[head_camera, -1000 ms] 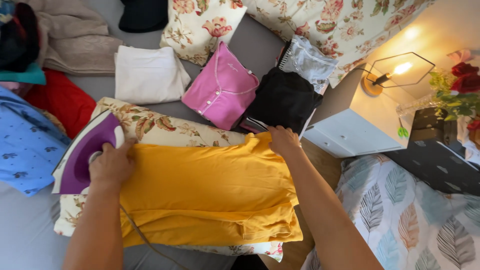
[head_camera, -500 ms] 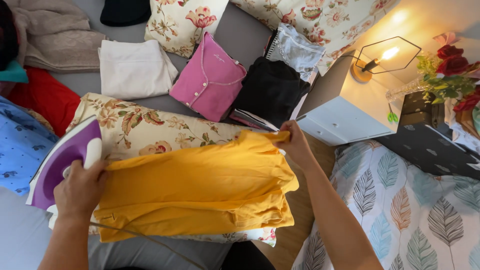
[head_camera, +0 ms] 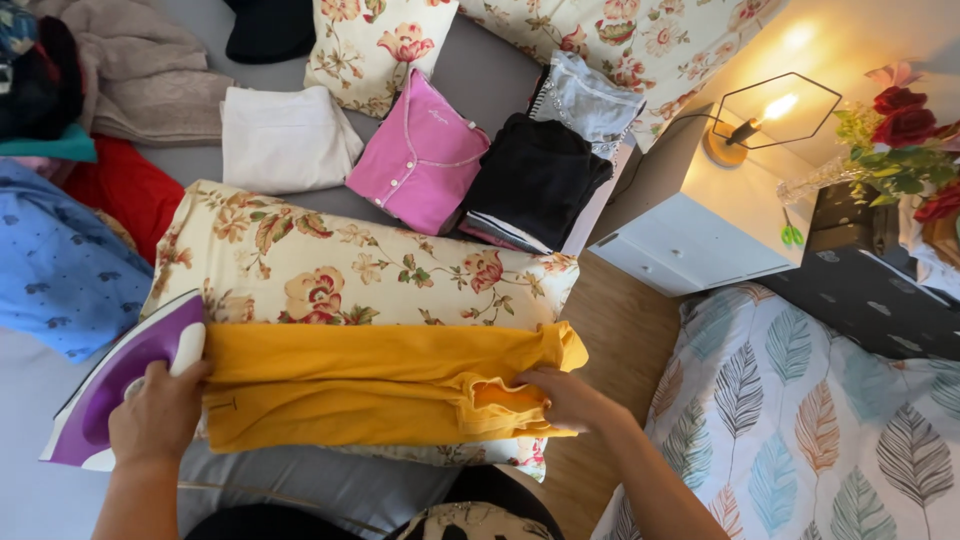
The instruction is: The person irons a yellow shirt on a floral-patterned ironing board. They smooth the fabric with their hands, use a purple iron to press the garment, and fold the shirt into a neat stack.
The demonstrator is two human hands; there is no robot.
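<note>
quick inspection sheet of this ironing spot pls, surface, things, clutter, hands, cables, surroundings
surface: floral pillow on a grey bed
job's things: yellow garment folded on the pillow; purple iron at its left end
clutter: folded white, pink and black clothes; blue garment
grippers: left hand at the garment's left edge, beside the iron; right hand on its right end
cables: thin cord below the garment
surroundings: white nightstand, lit lamp, flowers
</note>
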